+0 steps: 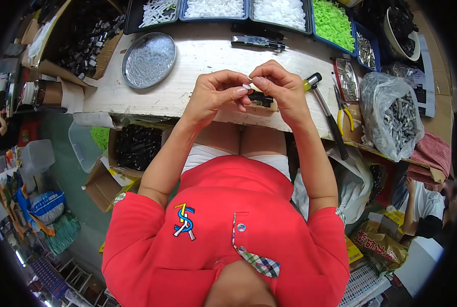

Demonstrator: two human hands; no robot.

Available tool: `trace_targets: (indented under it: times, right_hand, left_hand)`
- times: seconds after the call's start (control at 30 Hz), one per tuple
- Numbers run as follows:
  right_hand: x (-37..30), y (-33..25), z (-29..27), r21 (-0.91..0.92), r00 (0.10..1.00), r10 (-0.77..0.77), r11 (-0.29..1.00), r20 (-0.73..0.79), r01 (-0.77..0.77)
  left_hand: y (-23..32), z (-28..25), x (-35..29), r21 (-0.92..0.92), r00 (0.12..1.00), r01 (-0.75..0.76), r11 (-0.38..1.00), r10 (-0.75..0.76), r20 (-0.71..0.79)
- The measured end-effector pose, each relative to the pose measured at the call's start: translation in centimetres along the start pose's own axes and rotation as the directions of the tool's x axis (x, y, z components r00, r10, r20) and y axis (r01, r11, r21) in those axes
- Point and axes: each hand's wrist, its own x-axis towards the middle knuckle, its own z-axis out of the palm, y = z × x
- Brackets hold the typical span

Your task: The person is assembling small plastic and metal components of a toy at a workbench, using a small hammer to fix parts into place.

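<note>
My left hand (214,97) pinches a small white piece (247,86) between thumb and fingertips, above the front edge of the workbench. Close against it, my right hand (285,91) has thumb and forefinger pressed together; whatever lies between them is too small to make out. Below the hands, a black oblong part (260,97) rests at the bench's front edge, partly covered by my fingers. Farther back lies a black and silver part (258,42). To the right of my right hand is a hammer (326,110) with a yellow and black head.
Trays of white pieces (215,8) and green pieces (333,25) line the back. A round tin of grey grease (149,60) stands left, beside a carton of black parts (87,53). Pliers (345,110) and a plastic bag of metal parts (395,115) are at right.
</note>
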Motion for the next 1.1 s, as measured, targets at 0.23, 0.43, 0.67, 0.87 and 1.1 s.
trace_targets:
  times: [0.23, 0.43, 0.67, 0.87, 1.1]
  right_hand:
    - [0.1, 0.7, 0.7, -0.122, 0.998, -0.017, 0.992, -0.056, 0.010]
    - [0.8, 0.0, 0.9, -0.675, 0.911, -0.384, 0.633, 0.150, 0.378]
    - [1.3, -1.1, 1.1, -0.787, 0.855, -0.408, 0.388, 0.320, 0.479]
    - [1.9, -2.0, 1.1, -0.801, 0.786, -0.366, 0.154, 0.498, 0.579]
    - [2.4, -2.9, 1.3, -0.762, 0.735, -0.339, 0.075, 0.588, 0.644]
  left_hand:
    - [-0.1, 0.3, -0.5, 0.018, 0.995, -0.069, 0.997, 0.070, -0.072]
    - [-0.4, -0.7, -0.9, 0.154, 0.985, -0.111, 0.982, 0.129, -0.117]
    - [0.0, -1.1, -1.1, 0.205, 0.988, -0.099, 0.974, 0.121, -0.098]
    - [-0.1, -1.3, -1.1, 0.238, 0.988, -0.115, 0.964, 0.135, -0.069]
    - [0.0, -1.3, -1.1, 0.263, 0.985, -0.120, 0.957, 0.147, -0.085]
